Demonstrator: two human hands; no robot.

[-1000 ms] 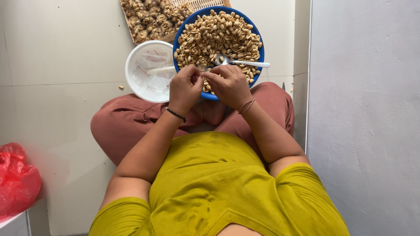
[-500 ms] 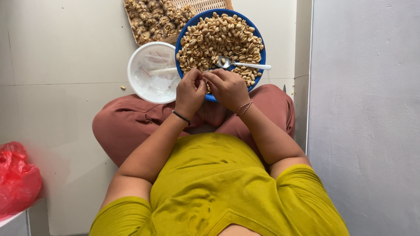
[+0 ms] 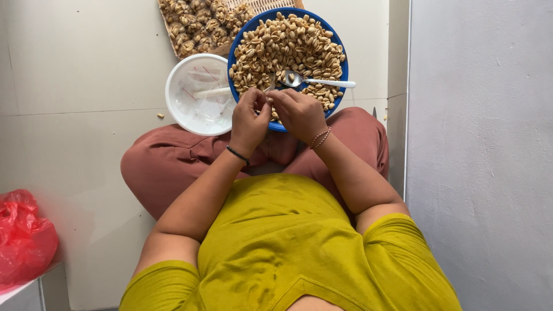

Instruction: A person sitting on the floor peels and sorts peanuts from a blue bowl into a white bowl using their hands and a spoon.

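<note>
I sit cross-legged on a tiled floor in a yellow-green top and rust-red trousers. My left hand (image 3: 250,122) and my right hand (image 3: 299,115) meet fingertip to fingertip over the near rim of a blue bowl (image 3: 341,50) heaped with pale nuts (image 3: 288,43). Both hands pinch one small nut between them; it is mostly hidden by the fingers. A metal spoon with a white handle (image 3: 322,82) lies on the nuts just beyond my right hand. A white plastic bowl (image 3: 199,95) with clear liquid stands beside my left hand.
A woven tray (image 3: 201,23) of darker, unshelled nuts lies behind the two bowls. A red plastic bag (image 3: 23,239) sits at the lower left. A grey wall (image 3: 478,155) runs along my right side. One stray nut (image 3: 160,116) lies on the tiles.
The view has shifted slightly. My hands stay together at the blue bowl's near rim, fingers working the small nut.
</note>
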